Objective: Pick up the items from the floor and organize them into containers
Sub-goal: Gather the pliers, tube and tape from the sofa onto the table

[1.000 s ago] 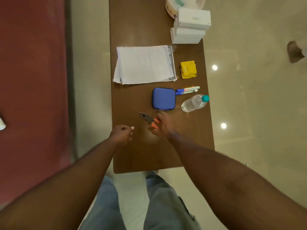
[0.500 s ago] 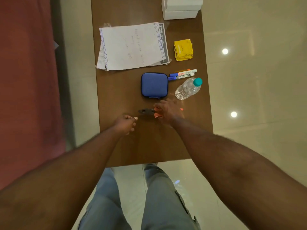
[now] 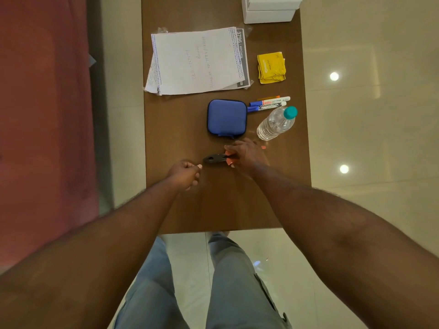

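Long brown table on a glossy pale floor

A narrow brown wooden table ran away from the viewer down the middle of the view. Cream polished floor lay on both sides of it, and two round reflections of light shone in the floor to the right. Far left, a dull red surface was edged by a grey strip.
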Demonstrator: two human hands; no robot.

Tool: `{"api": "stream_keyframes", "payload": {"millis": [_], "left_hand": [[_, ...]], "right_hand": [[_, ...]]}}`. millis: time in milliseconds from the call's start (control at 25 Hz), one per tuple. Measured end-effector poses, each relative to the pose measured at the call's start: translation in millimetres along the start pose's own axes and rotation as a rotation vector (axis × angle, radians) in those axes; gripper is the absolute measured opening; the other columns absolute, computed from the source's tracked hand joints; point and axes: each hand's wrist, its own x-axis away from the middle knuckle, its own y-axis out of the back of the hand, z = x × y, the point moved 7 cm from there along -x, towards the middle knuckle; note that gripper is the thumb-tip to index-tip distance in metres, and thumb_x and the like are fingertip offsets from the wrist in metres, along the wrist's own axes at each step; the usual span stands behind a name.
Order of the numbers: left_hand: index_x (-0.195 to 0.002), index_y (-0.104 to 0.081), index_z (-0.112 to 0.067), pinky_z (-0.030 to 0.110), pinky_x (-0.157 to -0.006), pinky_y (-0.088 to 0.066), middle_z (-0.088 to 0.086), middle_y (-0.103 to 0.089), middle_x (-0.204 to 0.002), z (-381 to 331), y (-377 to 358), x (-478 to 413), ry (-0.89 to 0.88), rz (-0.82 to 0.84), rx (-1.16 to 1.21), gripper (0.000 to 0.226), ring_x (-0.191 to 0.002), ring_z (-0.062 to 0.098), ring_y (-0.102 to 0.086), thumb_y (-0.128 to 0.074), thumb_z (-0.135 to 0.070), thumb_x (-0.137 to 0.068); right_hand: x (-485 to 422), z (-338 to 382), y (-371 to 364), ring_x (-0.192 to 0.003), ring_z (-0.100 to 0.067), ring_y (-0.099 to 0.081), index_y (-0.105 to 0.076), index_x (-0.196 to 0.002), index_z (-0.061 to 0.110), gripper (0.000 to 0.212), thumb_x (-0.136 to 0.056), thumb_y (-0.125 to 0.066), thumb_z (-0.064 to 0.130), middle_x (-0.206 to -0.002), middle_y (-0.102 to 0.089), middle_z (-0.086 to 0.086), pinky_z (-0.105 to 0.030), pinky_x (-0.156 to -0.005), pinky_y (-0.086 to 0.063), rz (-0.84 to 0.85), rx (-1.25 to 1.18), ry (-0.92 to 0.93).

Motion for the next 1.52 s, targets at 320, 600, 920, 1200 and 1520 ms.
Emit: {"api": "stream_keyframes", "payload": {"millis": [320, 600, 920, 1200, 1520], "left_hand": [[-0.086, -0.059, -0.021, 0.022, -0.05, -0.036, -0.002, -0.064, -0.077, 9.4, -0.2, 0.1, -0.007, 0.0, 0.016, 0.016, -0.06, 0.012, -0.056, -0.063, -0.032, -0.097], [-0.102, -0.063, -0.016, 0.023, -0.056, -0.042, 0.002, -0.066, -0.088, 8.7, 12.7, 8.5, -0.034, -0.001, 0.041, 0.017, -0.066, 0.013, -0.059, -0.062, -0.032, -0.098], [-0.107, -0.064, -0.012, 0.028, -0.067, -0.045, 0.003, -0.071, -0.099, 20.1, 86.2, 17.8, -0.095, -0.011, 0.093, 0.024, -0.08, 0.019, -0.066, -0.061, -0.034, -0.098], [-0.096, -0.062, -0.013, 0.031, -0.069, -0.046, 0.003, -0.072, -0.095, 77.8, 237.2, 20.7, -0.096, -0.124, 0.253, 0.019, -0.076, 0.018, -0.067, -0.064, -0.032, -0.095], [-0.072, -0.052, -0.018, 0.019, -0.05, -0.043, 0.002, -0.059, -0.067, 200.5, 429.3, 2.2, 0.008, -0.273, 0.529, 0.028, -0.053, 0.014, -0.051, -0.065, -0.022, -0.096]], "right_hand": [[2.1, -5.6, -8.1, -0.112, -0.02, -0.056, -0.072, -0.122, 0.025, 0.04, -0.083, -0.08, 0.018, -0.114, -0.073, 0.0, -0.04, -0.094, -0.049, -0.052, -0.102, -0.038], [4.3, 0.9, -10.6, -0.109, -0.021, -0.057, -0.072, -0.114, 0.022, 0.035, -0.081, -0.081, 0.014, -0.107, -0.07, -0.001, -0.039, -0.09, -0.05, -0.036, -0.127, -0.09], [-15.2, 90.6, 9.5, -0.111, -0.026, -0.053, -0.064, -0.118, 0.017, 0.047, -0.077, -0.081, 0.032, -0.118, -0.068, -0.003, -0.042, -0.091, -0.048, -0.012, 0.092, 0.077], [-59.2, 256.7, -0.3, -0.099, -0.031, -0.067, -0.072, -0.112, 0.013, 0.042, -0.073, -0.08, 0.025, -0.103, -0.072, -0.006, -0.03, -0.084, -0.049, 0.0, -0.092, 0.166], [-122.6, 479.5, -39.9, -0.098, -0.018, -0.062, -0.07, -0.107, 0.023, 0.024, -0.084, -0.067, 0.03, -0.1, -0.071, 0.006, -0.029, -0.073, -0.05, 0.064, -0.129, 0.225]]}}
